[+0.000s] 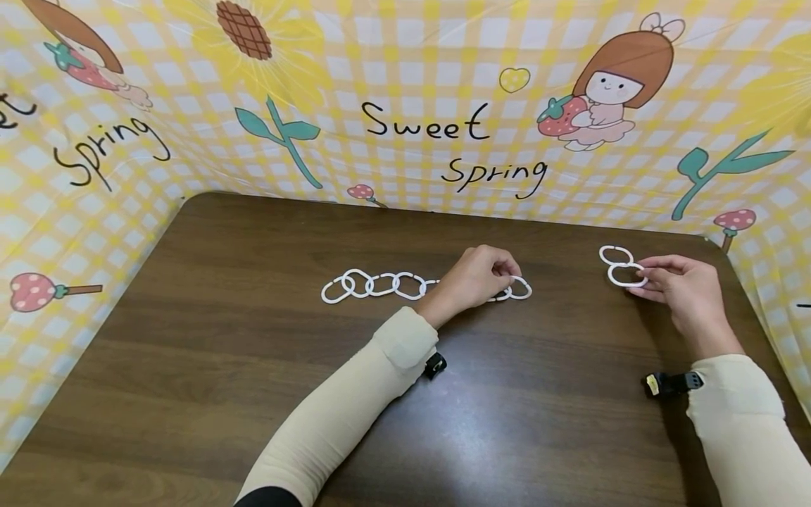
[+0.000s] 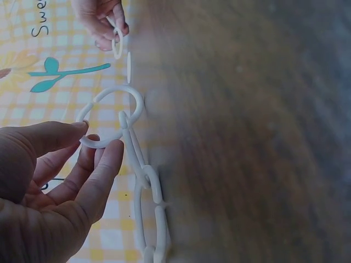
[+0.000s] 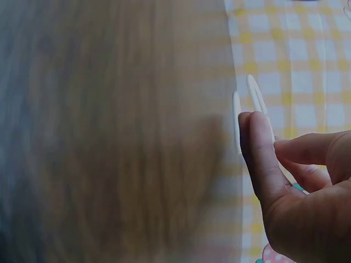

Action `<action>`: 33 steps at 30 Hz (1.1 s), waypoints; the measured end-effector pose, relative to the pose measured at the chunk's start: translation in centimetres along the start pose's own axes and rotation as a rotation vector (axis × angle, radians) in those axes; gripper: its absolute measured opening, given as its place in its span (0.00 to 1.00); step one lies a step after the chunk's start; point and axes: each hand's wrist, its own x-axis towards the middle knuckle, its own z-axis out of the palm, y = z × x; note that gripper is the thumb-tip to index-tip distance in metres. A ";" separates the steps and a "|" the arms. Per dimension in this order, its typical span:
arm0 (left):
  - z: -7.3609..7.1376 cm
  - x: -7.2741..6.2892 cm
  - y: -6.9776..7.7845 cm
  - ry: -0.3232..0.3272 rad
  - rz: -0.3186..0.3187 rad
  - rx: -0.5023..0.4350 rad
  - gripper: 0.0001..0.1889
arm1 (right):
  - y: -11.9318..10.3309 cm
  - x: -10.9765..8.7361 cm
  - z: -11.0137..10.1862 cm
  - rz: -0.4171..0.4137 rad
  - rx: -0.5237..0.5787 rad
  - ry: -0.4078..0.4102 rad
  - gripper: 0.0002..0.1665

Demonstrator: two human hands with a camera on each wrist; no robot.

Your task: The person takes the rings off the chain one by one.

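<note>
A chain of several white plastic links [image 1: 410,298] stretches across the table. My left hand [image 1: 472,278] reaches over its right part and hides some of the middle links. Between thumb and fingers it pinches the end link [image 2: 141,104], raised with its neighbour hooked through it; a small gap shows in its ring. Over on the right, my right hand [image 1: 687,292] pinches a white link [image 1: 627,285] between thumb and fingers. Another white link [image 1: 614,246] sits just behind that one, their edges meeting in the head view. Seen from the right wrist, both links [image 3: 236,123] appear nearly edge-on.
Everything lies on a dark brown wooden table [image 1: 253,394]. Behind it and along both sides hangs a yellow checked cloth [image 1: 418,42] printed with flowers and figures. Each wrist carries a small black camera [image 1: 674,384].
</note>
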 end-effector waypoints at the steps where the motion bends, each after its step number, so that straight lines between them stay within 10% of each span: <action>1: 0.0 0.0 0.0 -0.001 0.000 -0.003 0.05 | 0.0 0.0 -0.2 0.010 0.004 0.006 0.20; 33: 0.0 -0.1 0.0 0.005 -0.001 0.010 0.07 | 0.4 1.0 -1.4 0.101 -0.107 0.037 0.23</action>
